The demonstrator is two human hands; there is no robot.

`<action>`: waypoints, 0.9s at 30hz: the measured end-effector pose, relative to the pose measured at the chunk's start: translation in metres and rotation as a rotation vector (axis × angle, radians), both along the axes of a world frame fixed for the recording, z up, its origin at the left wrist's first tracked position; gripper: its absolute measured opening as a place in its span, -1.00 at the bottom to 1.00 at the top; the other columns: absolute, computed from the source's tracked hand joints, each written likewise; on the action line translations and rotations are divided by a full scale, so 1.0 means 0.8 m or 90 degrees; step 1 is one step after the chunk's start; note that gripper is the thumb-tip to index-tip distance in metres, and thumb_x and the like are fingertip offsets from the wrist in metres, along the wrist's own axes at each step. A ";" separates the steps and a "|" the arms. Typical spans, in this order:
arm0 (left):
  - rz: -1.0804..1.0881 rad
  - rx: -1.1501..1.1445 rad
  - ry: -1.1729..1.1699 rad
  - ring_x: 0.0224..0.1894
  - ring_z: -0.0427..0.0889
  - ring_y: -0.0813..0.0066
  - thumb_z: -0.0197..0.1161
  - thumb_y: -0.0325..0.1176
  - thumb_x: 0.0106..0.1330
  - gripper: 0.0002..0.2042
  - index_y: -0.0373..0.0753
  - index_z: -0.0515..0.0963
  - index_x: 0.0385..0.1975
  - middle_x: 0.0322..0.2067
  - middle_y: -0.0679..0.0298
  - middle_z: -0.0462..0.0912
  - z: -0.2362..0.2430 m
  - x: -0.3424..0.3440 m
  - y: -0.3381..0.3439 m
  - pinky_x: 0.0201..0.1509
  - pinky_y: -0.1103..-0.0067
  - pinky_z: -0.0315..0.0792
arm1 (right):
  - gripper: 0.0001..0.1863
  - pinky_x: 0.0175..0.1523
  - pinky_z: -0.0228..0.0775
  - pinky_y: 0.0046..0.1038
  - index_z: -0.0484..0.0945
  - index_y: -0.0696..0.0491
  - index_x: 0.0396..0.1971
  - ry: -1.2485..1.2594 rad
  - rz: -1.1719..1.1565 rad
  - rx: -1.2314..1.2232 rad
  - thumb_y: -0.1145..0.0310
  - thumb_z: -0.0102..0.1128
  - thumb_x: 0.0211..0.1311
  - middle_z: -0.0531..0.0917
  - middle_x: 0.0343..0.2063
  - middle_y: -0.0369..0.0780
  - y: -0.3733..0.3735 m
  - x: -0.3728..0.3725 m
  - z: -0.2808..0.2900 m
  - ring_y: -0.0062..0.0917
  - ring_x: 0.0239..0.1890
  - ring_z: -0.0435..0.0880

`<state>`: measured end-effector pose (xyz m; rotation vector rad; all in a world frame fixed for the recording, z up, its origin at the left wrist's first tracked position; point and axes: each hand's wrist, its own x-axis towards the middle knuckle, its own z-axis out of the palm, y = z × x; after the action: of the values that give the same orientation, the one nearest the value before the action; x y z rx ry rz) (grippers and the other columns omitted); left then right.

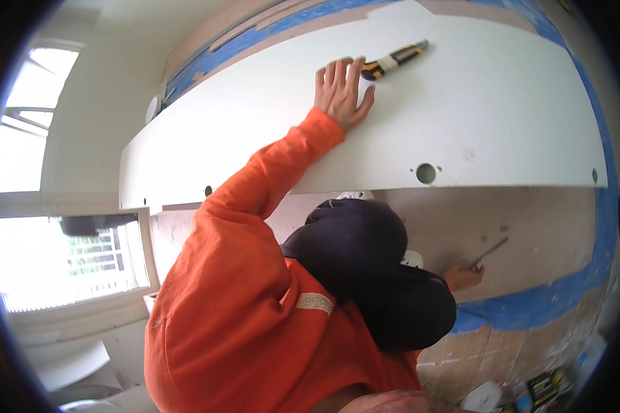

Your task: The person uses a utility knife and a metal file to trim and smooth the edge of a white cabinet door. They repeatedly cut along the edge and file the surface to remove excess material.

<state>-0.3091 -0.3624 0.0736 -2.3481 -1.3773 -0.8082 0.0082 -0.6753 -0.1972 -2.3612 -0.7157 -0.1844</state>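
Note:
My left hand [340, 93] lies palm down on a long white panel [489, 103], fingers stretched out and spread. Just beyond its fingertips is a black and yellow tool [395, 60] that looks like a utility knife, lying on the panel. Round holes [426, 173] run along the panel's near edge, like hinge holes in a cabinet door. My right hand [465, 276] is low on the right, beside my dark-trousered knee, closed around a thin dark stick [490, 252]. Blur hides the stick's exact kind. Its free end points up and to the right, over a brown board.
The brown board [551, 227] lies below the panel's near edge. Blue sheeting [530, 306] borders it. Tubs and packages [551, 392] crowd the lower right. Windows [69, 261] are on the left, with a curved white piece [69, 365] below them.

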 end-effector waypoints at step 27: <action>0.076 -0.597 0.254 0.45 -0.08 -0.08 0.21 0.15 0.18 -0.20 0.10 0.07 0.41 0.44 0.11 -0.08 0.058 -0.286 -0.235 0.31 -0.05 0.19 | -0.53 0.23 0.15 -0.25 0.32 0.18 0.04 0.374 0.668 -0.177 0.35 0.21 0.17 0.46 -0.08 -0.08 0.137 -0.094 0.460 -0.25 0.07 0.42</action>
<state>-0.5375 -0.5503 0.1201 -2.7630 -1.9256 0.4611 -0.0671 -0.5654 0.1709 -1.7961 -1.5853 1.0504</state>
